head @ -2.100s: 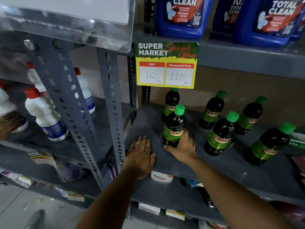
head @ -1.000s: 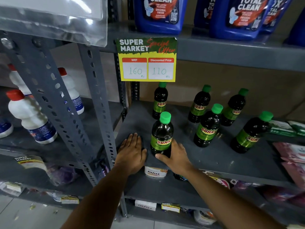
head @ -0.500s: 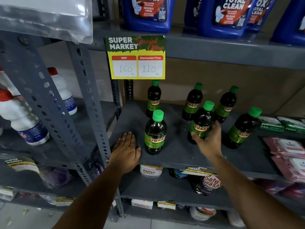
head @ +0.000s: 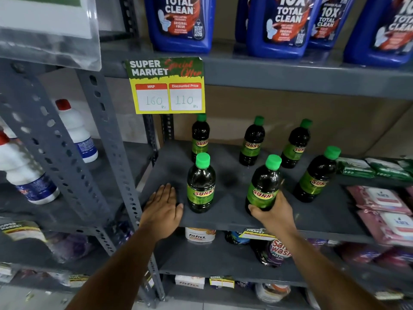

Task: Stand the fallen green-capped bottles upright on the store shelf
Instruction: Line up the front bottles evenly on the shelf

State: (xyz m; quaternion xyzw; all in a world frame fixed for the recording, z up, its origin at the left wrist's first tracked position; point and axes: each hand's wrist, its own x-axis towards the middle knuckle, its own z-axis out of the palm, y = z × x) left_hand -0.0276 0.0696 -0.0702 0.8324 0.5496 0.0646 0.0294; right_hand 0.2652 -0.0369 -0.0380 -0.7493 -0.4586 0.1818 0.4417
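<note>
Several dark green-capped "Sunny" bottles stand on the grey shelf [head: 223, 220]. My right hand [head: 276, 212] grips the base of one front bottle [head: 264, 182], which leans slightly to the right. Another front bottle [head: 201, 183] stands upright just right of my left hand [head: 163, 208], which lies flat and open on the shelf's front left corner. Three bottles stand upright at the back [head: 200, 136] [head: 252, 140] [head: 295, 143]. One more bottle [head: 317, 174] stands at the right, leaning in the view.
A yellow price sign [head: 166, 85] hangs from the upper shelf, which carries blue cleaner jugs [head: 280, 23]. White red-capped bottles [head: 74, 130] stand in the left bay behind a perforated upright [head: 111, 142]. Pink and green packets [head: 384, 211] lie at the right. Lower shelves hold more goods.
My right hand left the front left bottle, reached right and took hold of the middle front bottle, drawing it toward the shelf's front. My left hand stayed flat on the shelf.
</note>
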